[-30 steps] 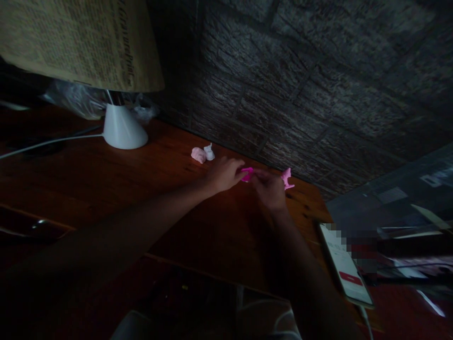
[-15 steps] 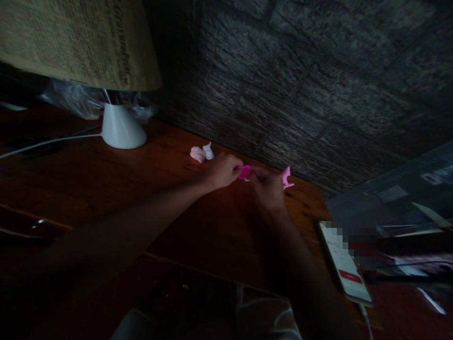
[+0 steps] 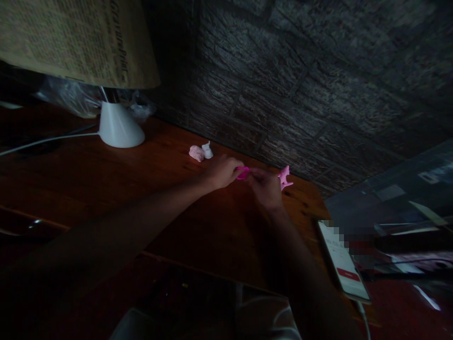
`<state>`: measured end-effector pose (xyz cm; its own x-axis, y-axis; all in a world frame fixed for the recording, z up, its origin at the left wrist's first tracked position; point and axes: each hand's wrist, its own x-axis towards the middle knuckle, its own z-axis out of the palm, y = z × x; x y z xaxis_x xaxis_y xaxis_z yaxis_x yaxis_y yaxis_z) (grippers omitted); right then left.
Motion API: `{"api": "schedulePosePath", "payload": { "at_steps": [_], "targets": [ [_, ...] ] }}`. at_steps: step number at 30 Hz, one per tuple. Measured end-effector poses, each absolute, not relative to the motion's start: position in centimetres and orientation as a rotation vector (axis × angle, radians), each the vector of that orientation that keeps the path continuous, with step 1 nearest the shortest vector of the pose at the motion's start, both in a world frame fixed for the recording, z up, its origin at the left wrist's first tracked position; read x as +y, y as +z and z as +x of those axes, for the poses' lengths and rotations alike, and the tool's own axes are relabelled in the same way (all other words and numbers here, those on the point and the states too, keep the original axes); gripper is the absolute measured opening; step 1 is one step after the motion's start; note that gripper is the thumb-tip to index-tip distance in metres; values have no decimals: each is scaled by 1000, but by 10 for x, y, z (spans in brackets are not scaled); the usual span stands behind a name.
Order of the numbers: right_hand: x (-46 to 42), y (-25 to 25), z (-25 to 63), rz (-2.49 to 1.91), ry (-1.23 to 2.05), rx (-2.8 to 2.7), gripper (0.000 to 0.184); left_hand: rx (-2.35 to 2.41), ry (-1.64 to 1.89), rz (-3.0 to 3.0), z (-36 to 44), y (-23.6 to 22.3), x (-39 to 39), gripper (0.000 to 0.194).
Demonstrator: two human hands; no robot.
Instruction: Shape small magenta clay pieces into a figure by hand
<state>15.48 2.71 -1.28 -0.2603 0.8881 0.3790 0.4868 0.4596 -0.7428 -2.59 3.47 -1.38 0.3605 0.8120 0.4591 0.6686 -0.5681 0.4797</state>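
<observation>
Between my two hands is a small bright magenta piece (image 3: pixel 242 173), thin-edged and soft-looking; its exact kind is too small to tell. My left hand (image 3: pixel 222 171) is closed, pinching the piece's left side. The fingers of my right hand (image 3: pixel 266 186) are closed on its right side, with the fingertips partly hidden. Just beyond my right hand a pink figure with pointed parts (image 3: pixel 285 178) stands on the table. Left of my left hand lie a pale pink lump (image 3: pixel 196 153) and, touching it, a small white piece (image 3: pixel 207 150).
A lamp with a white base (image 3: pixel 121 126) and newsprint shade (image 3: pixel 81 42) stands at the left, crumpled clear plastic (image 3: pixel 71 97) behind it. A phone (image 3: pixel 343 259) with a cable lies at the wooden table's (image 3: pixel 106 174) right edge. A brick-patterned wall (image 3: pixel 269 94) borders the back.
The magenta piece has turned slightly between my fingers and shows less of its surface. My hands stay in nearly the same place; the whole view has shifted a little.
</observation>
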Motion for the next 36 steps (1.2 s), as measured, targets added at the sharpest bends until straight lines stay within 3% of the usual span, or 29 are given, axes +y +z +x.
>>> {"api": "schedulePosePath", "payload": {
  "at_steps": [6,11,16,26,36],
  "targets": [
    [26,-13,151,-1062,740,-1803,20,1342,967,2468,-28,-6,34,30],
    [28,-16,148,-1126,928,-1699,34,1434,1038,2378,-25,-5,30,36],
    [26,-16,146,-1165,946,-1726,44,1422,1128,2281,-24,-9,30,26],
    [34,-18,156,-1153,830,-1726,25,981,1162,1743,-14,-23,41,17],
    [30,-8,155,-1132,600,-1704,23,977,1192,1727,-7,-21,32,15]
  ]
}}
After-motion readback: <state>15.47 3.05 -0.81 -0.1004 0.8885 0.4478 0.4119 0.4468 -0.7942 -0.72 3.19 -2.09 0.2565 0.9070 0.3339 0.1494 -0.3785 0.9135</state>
